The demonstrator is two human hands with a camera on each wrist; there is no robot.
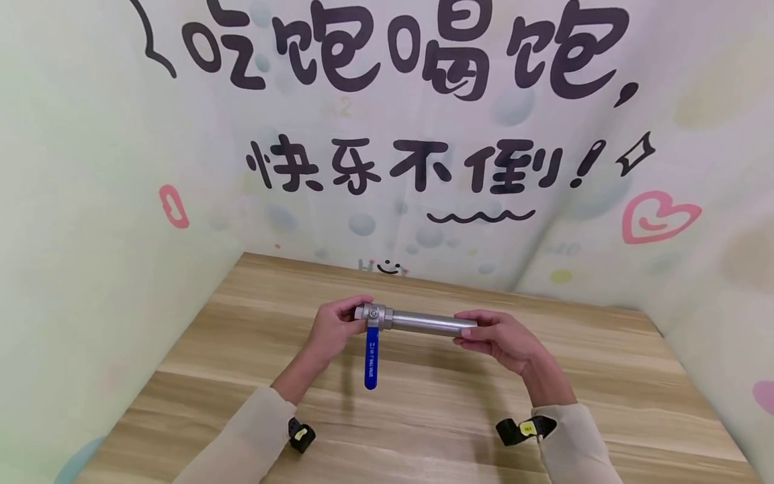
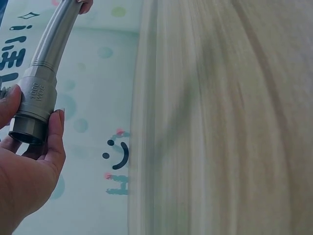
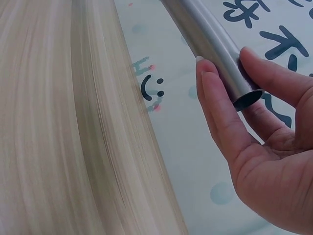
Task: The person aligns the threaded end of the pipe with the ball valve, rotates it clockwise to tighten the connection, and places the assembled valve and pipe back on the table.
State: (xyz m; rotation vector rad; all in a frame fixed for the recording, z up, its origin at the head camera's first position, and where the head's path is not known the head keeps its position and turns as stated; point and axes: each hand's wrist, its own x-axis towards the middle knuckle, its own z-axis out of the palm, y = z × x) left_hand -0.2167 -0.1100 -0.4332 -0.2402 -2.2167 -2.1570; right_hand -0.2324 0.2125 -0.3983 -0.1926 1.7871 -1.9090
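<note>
A steel ball valve [image 1: 376, 314] with a blue lever handle [image 1: 371, 359] is joined to a straight metal pipe [image 1: 426, 323], and the two are held up over the table, nearly level. My left hand [image 1: 334, 329] grips the valve body at its free end; in the left wrist view the thumb and fingers are round the valve [image 2: 38, 100], which has raised lettering and an open end. My right hand [image 1: 504, 338] holds the pipe's far end. The right wrist view shows thumb and fingers on either side of the pipe [image 3: 217, 49], close to its open end.
Below is a wood-grain table [image 1: 423, 417], on which shadows of the arms fall. A pale printed backdrop [image 1: 387, 121] with dark writing rises behind the table's back edge and along its sides. A black strap [image 1: 526, 429] hangs at the right wrist, another strap [image 1: 300, 435] at the left.
</note>
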